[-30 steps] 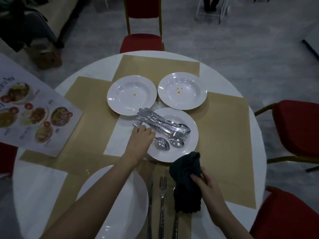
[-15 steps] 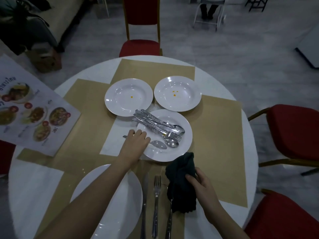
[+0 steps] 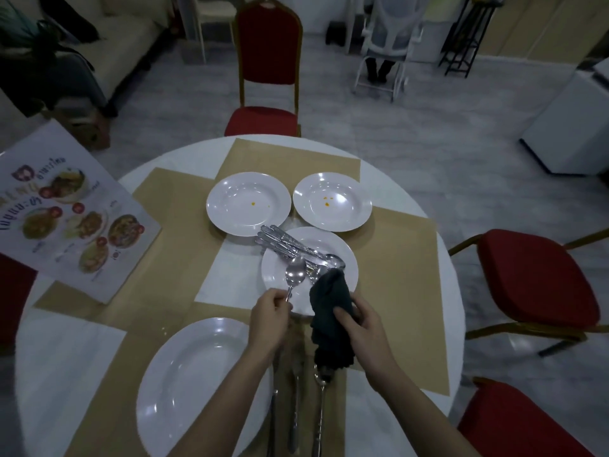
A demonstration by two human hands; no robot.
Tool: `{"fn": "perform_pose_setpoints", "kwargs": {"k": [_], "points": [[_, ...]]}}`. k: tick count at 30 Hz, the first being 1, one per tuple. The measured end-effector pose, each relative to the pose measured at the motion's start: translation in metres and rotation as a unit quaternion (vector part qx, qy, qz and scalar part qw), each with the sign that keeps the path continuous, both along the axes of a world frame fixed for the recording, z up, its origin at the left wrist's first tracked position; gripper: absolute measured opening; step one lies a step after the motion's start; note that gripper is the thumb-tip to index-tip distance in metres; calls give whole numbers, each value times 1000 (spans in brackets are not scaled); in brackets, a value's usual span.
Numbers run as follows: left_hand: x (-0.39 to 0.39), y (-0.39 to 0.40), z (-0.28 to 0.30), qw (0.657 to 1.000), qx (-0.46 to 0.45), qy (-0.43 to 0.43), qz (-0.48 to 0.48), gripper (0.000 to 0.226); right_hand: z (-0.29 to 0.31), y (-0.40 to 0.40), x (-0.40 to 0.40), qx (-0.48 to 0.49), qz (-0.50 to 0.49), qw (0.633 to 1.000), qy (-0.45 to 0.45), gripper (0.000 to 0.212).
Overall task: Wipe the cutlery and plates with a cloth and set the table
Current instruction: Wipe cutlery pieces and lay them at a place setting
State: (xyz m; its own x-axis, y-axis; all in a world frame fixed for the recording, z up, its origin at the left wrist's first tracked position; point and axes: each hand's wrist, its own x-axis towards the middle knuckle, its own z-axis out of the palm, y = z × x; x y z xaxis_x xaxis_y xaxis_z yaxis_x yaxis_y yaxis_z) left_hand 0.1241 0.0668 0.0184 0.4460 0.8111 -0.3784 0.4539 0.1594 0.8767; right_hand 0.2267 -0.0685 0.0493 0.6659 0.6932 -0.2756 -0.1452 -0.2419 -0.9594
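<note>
nearby, cutlery pile [image 3: 290, 244] on plate [image 3: 342, 255], menu [image 3: 71, 222].

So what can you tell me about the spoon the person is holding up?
The spoon looks like shiny silver metal, with an oval bowl on a thin handle. The left hand pinches the handle's lower end, so the bowl points up and away, over the near edge of the white plate. The dark cloth sits just beside it.

The spoon [image 3: 295, 271] handle vanishes inside the left hand [image 3: 268, 319]; cutlery [image 3: 321, 407] below the right hand [image 3: 361, 328] runs off-frame.
</note>
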Motion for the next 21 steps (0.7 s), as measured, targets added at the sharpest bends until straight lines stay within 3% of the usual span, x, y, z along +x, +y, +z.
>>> {"fn": "perform_pose_setpoints", "kwargs": {"k": [2,8,11,13,15,18,21], "points": [[5,-15,14,997,-66,-41,18,18,0,8,5,1,7,998,-60,25],[40,-44,38,987,-106,-89,75,19,-8,34,44,-11,92,962,-259,29],[67,-60,43,977,-99,-98,159,20,-19,41,69,13,144,950,-277,28],[85,-72,47,971,-85,-95,205,19,-22,42,83,20,168,954,-249,25],[99,-84,43,964,-84,-97,234,20,-18,39,91,29,195,969,-150,14],[110,-99,39,959,-85,-89,256,20,-12,34,99,31,197,979,34,33],[115,-109,37,957,-79,-86,264,20,-21,35,108,22,176,983,53,9]]}}
